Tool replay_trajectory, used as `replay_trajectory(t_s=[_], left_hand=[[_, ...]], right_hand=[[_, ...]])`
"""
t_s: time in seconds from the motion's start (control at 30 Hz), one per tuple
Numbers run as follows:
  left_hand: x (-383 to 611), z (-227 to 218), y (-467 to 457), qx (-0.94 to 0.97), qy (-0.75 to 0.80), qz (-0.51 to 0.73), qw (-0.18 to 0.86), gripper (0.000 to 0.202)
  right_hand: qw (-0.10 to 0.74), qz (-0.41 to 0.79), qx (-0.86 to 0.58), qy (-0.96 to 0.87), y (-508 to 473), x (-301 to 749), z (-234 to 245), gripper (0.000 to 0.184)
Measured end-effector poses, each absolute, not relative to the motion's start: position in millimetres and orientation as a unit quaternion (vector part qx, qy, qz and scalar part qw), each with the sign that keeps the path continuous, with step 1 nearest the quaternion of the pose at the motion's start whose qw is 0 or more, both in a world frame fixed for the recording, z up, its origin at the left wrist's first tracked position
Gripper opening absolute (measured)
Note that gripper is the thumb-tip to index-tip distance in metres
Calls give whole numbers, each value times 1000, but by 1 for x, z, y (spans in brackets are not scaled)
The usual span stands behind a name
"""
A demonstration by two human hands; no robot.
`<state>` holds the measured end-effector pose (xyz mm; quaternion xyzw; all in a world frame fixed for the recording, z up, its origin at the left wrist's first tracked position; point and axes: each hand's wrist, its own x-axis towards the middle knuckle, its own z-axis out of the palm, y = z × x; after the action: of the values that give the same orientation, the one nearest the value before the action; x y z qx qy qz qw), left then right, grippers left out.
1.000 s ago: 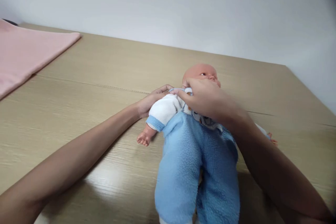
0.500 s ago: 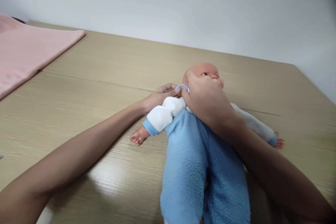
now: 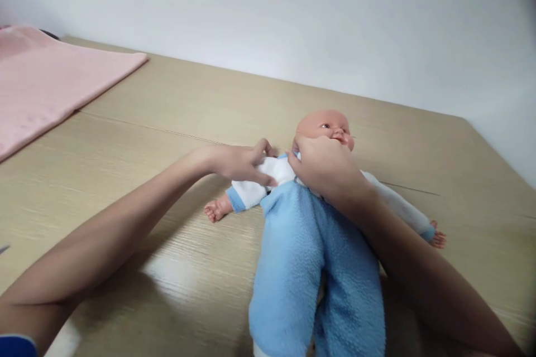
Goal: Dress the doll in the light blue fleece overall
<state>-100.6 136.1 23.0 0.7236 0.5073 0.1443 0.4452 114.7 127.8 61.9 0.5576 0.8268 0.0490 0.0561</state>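
A baby doll point(image 3: 324, 125) lies on its back on the wooden table point(image 3: 167, 117), head away from me. It wears a fleece suit point(image 3: 293, 256) with blue legs and white, blue-cuffed sleeves. My left hand point(image 3: 238, 163) rests on the doll's white sleeve at the shoulder, fingers curled and pinching the fabric. My right hand point(image 3: 326, 167) lies over the doll's chest just below its chin, fingers closed on the suit at the neck. My right forearm hides part of the doll's torso.
A pink cloth point(image 3: 46, 83) lies flat at the table's far left. A white wall rises behind the table's far edge. The table's right edge runs close to the doll's outstretched arm point(image 3: 435, 237).
My left hand has come forward from behind the doll's shoulder onto the white sleeve. The doll's left arm has swung out to the right and its body shifted slightly. My right hand stays at the neck.
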Motion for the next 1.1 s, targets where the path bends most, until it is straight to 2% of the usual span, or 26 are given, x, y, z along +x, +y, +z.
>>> replay_trajectory(t_s=[0.13,0.2,0.33,0.53,0.7,0.8,0.93,1.03,1.1], left_hand=[[-112,31,139,738,511,107,427,43],[-114,32,141,747,507,83,422,41],[-109,31,142,744,536,52,396,49],[-96,42,131,741,563,25,366,53],[-105,41,117,767,553,-7,325,73],[-117,31,114,753,583,-2,307,65],[-125,28,118,709,613,12,348,53],[-126,40,120,742,618,-70,250,60],[-125,52,118,780,585,-73,212,71]], right_hand=[[78,64,554,826,131,120,63,33],[78,81,544,831,132,123,65,32],[65,75,551,829,129,123,69,30],[30,38,571,820,128,123,75,49],[5,-16,560,828,127,134,72,46],[-45,-30,560,827,121,153,64,40],[-144,-136,544,816,103,201,58,36],[-136,-269,537,788,83,246,53,52],[-152,-352,516,766,69,273,44,54]])
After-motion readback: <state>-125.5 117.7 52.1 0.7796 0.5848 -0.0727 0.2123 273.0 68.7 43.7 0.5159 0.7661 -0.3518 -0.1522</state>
